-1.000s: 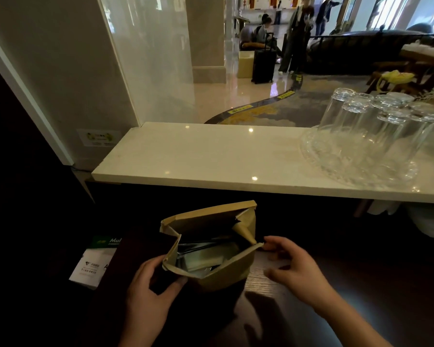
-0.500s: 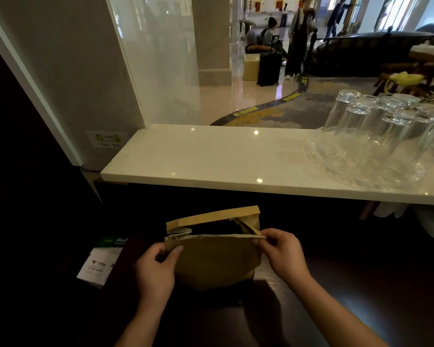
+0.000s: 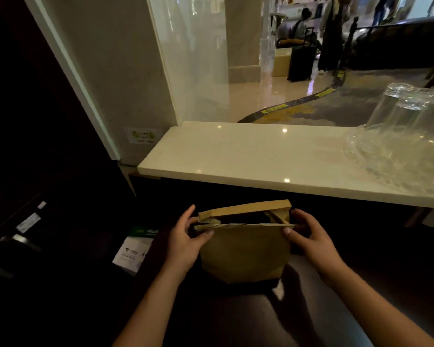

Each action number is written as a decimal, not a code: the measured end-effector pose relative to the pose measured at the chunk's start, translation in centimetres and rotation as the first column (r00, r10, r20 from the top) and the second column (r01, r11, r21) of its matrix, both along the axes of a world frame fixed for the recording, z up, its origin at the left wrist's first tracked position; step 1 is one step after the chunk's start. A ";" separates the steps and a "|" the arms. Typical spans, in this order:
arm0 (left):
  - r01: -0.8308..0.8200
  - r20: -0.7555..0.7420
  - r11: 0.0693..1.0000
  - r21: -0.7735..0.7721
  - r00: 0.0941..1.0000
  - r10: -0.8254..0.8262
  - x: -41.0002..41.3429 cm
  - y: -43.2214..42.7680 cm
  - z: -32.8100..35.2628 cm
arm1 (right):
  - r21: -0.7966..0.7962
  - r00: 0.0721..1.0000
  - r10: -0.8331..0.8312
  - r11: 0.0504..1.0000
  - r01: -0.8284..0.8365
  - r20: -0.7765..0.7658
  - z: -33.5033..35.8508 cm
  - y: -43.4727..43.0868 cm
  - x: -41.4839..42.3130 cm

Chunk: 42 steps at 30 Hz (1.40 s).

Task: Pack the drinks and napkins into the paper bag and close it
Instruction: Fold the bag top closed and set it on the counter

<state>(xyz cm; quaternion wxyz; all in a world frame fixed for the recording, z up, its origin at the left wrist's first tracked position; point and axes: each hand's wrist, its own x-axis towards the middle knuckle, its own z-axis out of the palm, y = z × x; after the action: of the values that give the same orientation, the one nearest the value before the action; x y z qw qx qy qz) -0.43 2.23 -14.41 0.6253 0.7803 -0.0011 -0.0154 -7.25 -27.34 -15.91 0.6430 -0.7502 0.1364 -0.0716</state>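
Observation:
A brown paper bag [image 3: 244,251] stands upright on the dark wooden counter, just below the pale stone ledge. Its mouth is nearly flat, with a narrow dark gap between the front and back rims. My left hand [image 3: 186,240] pinches the left corner of the bag's top, thumb on the front panel. My right hand [image 3: 308,237] pinches the right corner the same way. The bag's contents are hidden inside.
A pale stone ledge [image 3: 248,156] runs above the counter, carrying a glass tray with several upturned glasses [image 3: 406,131] at the right. A white and green printed card [image 3: 135,246] lies left of the bag. People and a suitcase stand in the lobby beyond.
The bag's mouth went from wide open, with the contents showing, to pressed nearly flat. Both hands moved onto its top corners and hold them.

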 end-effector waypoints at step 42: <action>-0.090 0.150 0.981 0.175 0.987 0.064 1.3 -1.4 -2.9 | 0.021 0.988 0.070 0.997 -0.074 0.137 -0.7 0.2 2.2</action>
<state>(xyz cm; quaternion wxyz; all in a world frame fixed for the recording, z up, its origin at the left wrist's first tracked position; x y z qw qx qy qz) 0.87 0.78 -17.31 0.5502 0.8324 -0.0145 0.0648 -5.09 -27.10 -16.60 0.6627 -0.7395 0.0661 -0.0975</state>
